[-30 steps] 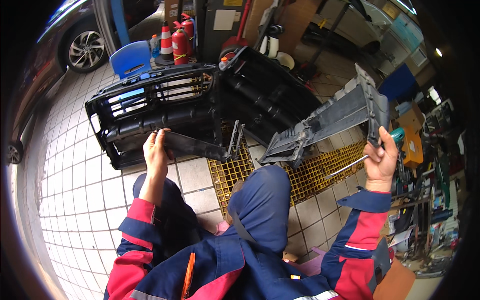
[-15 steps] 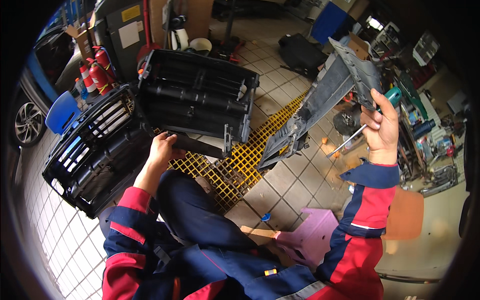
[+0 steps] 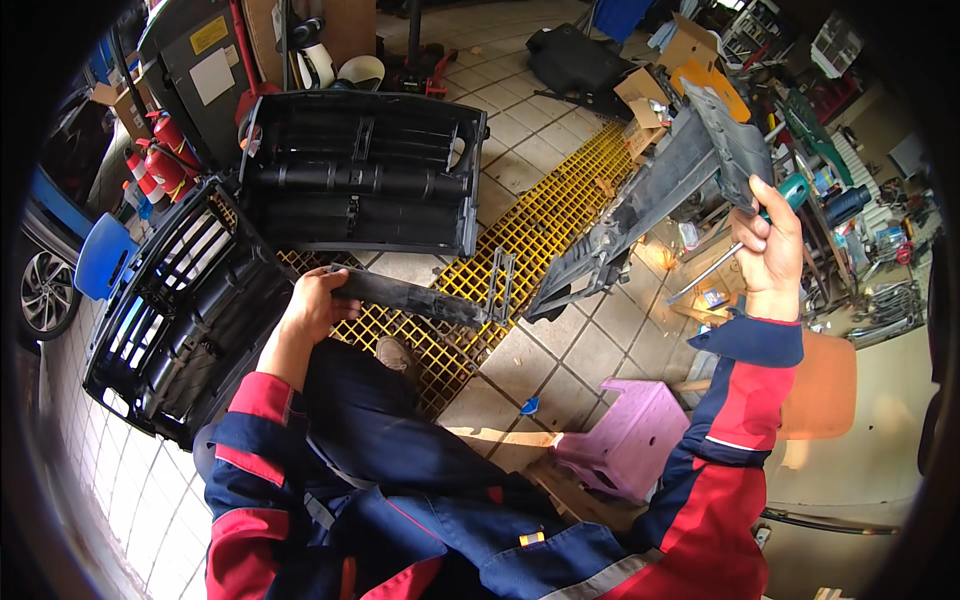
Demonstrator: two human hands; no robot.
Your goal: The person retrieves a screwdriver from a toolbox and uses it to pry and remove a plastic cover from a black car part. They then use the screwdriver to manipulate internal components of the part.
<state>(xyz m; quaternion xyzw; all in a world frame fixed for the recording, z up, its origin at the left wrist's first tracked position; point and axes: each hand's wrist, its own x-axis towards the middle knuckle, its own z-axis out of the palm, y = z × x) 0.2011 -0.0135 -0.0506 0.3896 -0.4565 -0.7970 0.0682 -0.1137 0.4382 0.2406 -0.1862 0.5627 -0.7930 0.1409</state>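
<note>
while gripped: black trim bar [image 3: 405, 296] inside left-hand fingers [image 3: 335, 290]

A yellow label [image 3: 210, 35] and a white label [image 3: 211, 76] sit on the grey cabinet [image 3: 180, 90]; open cardboard boxes [image 3: 665, 80] stand beyond the yellow grating [image 3: 540, 225].

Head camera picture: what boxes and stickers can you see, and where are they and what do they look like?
Yellow sticker: top of the dark metal cabinet, upper left; a small slanted rectangle.
White sticker: just below the yellow one; a plain pale rectangle.
Cardboard box: on the tiled floor, upper right, beyond the yellow floor grating; brown, flaps open.
Orange-topped box: beside that box; flat and tilted.
No screens show.
</note>
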